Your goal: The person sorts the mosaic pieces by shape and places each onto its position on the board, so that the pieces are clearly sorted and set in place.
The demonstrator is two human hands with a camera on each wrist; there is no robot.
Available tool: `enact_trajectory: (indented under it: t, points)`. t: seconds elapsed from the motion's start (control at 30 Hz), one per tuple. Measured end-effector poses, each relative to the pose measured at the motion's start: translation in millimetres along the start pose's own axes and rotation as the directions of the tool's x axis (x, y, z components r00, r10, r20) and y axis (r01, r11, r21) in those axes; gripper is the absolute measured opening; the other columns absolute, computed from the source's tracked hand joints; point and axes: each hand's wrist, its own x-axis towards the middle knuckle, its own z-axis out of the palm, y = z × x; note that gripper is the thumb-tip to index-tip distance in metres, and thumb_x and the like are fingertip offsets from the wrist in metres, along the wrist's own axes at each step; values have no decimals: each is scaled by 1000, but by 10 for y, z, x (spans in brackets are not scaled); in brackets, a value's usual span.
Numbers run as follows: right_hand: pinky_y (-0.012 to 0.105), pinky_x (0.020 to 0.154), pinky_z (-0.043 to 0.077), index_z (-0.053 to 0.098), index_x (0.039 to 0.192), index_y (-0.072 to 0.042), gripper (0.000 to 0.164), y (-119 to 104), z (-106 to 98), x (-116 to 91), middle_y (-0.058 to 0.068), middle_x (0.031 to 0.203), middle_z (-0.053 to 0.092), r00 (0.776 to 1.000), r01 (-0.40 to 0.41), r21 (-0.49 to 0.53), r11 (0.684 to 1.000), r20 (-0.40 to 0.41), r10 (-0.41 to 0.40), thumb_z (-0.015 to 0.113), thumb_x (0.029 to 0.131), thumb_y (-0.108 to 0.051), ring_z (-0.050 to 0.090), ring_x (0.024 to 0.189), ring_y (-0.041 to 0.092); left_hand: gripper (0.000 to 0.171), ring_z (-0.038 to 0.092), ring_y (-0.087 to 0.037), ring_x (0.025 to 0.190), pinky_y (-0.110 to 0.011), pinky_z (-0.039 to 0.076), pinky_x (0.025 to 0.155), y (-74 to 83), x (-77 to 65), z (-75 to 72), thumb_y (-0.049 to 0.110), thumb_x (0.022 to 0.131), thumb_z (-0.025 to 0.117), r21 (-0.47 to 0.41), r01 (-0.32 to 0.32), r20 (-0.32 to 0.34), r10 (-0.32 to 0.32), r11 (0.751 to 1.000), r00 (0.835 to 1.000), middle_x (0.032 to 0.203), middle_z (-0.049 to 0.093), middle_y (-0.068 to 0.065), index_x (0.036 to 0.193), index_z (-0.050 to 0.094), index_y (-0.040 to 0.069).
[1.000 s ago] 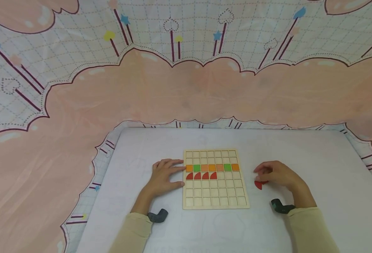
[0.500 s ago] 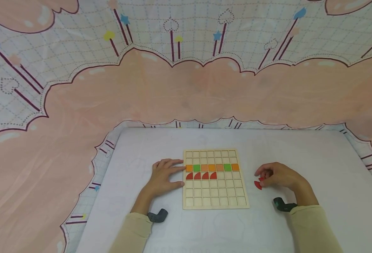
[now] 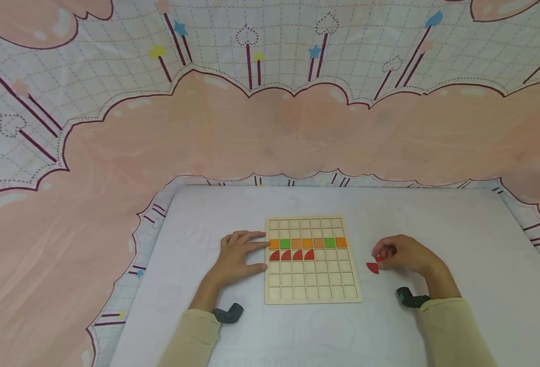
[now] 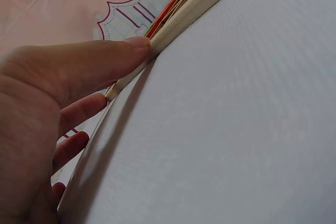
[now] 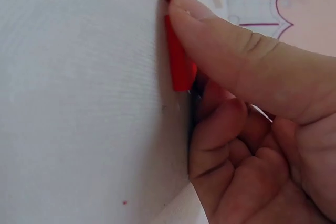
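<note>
A wooden grid board lies on the white table. One row holds orange and green squares; several red quarter-circle pieces sit in the row below. My left hand rests at the board's left edge, fingers spread; in the left wrist view its thumb touches the rim. Right of the board, my right hand pinches a red quarter-circle piece close to the tabletop, fingers curled behind it. Another red quarter-circle piece lies on the table beside the thumb tip.
Dark wrist devices are worn on both wrists. The white table ends at a far edge, against a peach and white patterned cloth.
My right thumb has come down beside the fingers onto a red quarter-circle piece. The loose red piece has turned and slid slightly left. My left hand and the board stay put.
</note>
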Motion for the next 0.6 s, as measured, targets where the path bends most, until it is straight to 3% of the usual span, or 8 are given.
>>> enact_trajectory:
  t: [0.2,0.6]
  points:
    - [27,69,44,72,96,-11,23,-9,15,1,2,80,58,999,-2,-20,1000,-41,2,87,78,-15,53,81,20,58,38,-26,142,-62,21,113,4,2,1,50,83,76,-8,-13,-14,13,1000,1000,153,52,7,137,66,29]
    - [26,66,43,68,92,-9,27,-19,8,-8,2,78,57,999,-12,-16,1000,-41,11,88,76,-16,52,78,18,59,37,-25,143,-61,20,115,-2,1,2,50,83,76,-10,-5,-4,5,1000,1000,154,51,8,137,66,30]
